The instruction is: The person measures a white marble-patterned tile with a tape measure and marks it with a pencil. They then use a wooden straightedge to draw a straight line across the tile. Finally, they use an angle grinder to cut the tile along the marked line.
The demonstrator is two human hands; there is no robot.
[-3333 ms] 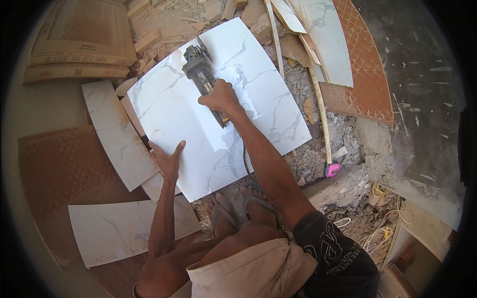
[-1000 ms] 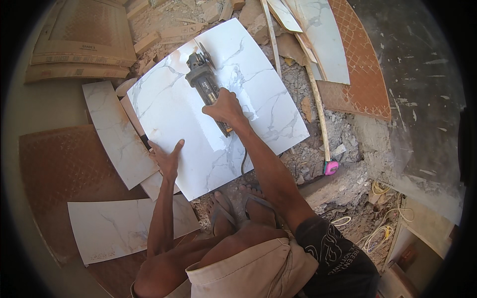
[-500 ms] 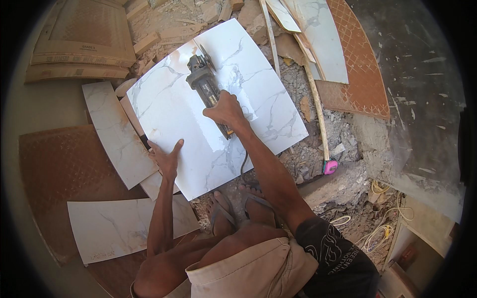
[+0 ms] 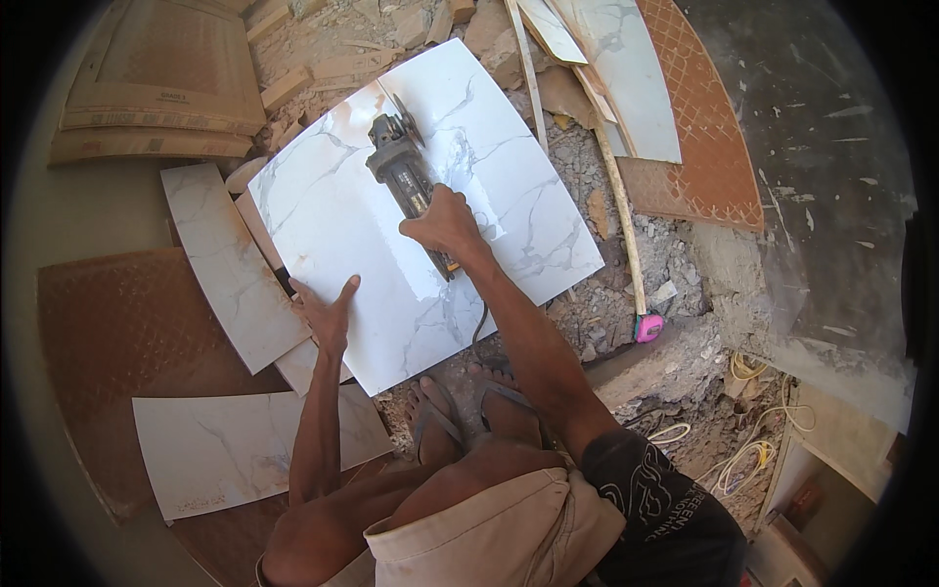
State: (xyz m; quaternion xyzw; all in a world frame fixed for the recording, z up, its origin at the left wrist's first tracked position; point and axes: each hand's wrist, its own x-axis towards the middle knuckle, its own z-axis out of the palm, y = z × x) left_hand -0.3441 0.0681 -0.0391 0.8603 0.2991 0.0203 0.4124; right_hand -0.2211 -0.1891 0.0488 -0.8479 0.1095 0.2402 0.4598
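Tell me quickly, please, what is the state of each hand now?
Left hand: open, thumb and fingers spread at the left edge of the white marbled tile.
Right hand: closed, holding the angle grinder by its body.

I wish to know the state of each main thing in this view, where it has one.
Angle grinder, gripped by right hand, disc motion unclear
White veined tile, lying face up, perhaps partly cut
Left hand, spread at the tile's edge
Cream cable, loosely coiled
Pink tape measure, blade state unclear
Cardboard boxes, stacked
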